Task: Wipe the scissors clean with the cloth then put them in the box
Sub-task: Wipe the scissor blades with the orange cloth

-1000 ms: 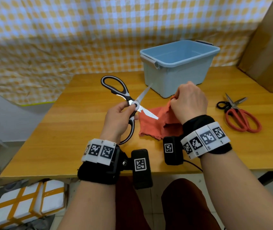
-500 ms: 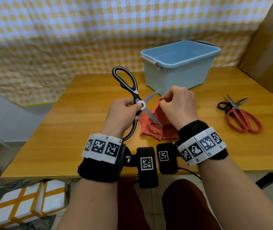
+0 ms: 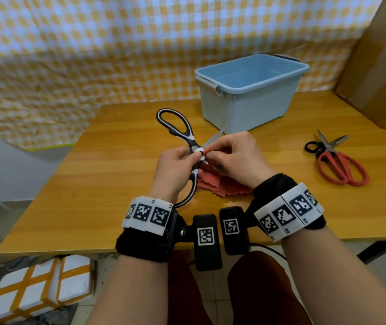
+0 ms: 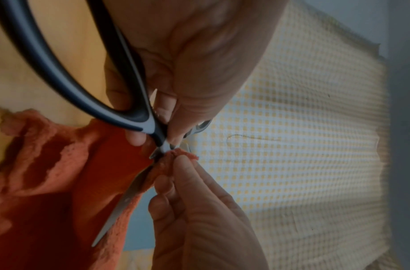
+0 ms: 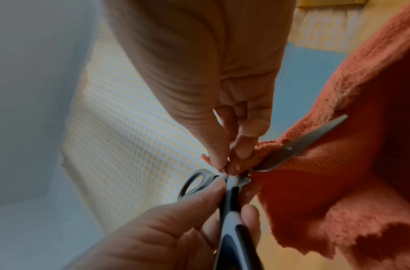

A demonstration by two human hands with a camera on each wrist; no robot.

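Black-and-white kitchen scissors [image 3: 177, 127] are held spread wide above the table by my left hand [image 3: 180, 160], which pinches them at the pivot [image 4: 162, 142]. My right hand [image 3: 231, 158] pinches an orange-red cloth [image 3: 213, 186] against the blade base beside the pivot [image 5: 236, 164]. The rest of the cloth hangs below and rests on the table. One blade [image 4: 120, 206] lies along the cloth; the other blade's tip [image 3: 220, 132] points toward the light blue box [image 3: 248, 90], which stands with nothing inside behind my hands.
Red-handled scissors [image 3: 337, 160] lie on the wooden table [image 3: 93, 174] to the right. A cardboard box [image 3: 379, 66] leans at the far right. A yellow checked curtain [image 3: 93, 43] hangs behind. Taped white boxes [image 3: 34, 294] sit on the floor at lower left.
My right hand has lifted the cloth from the table up to the scissors' pivot. My left hand has turned the scissors more upright and closer to me.
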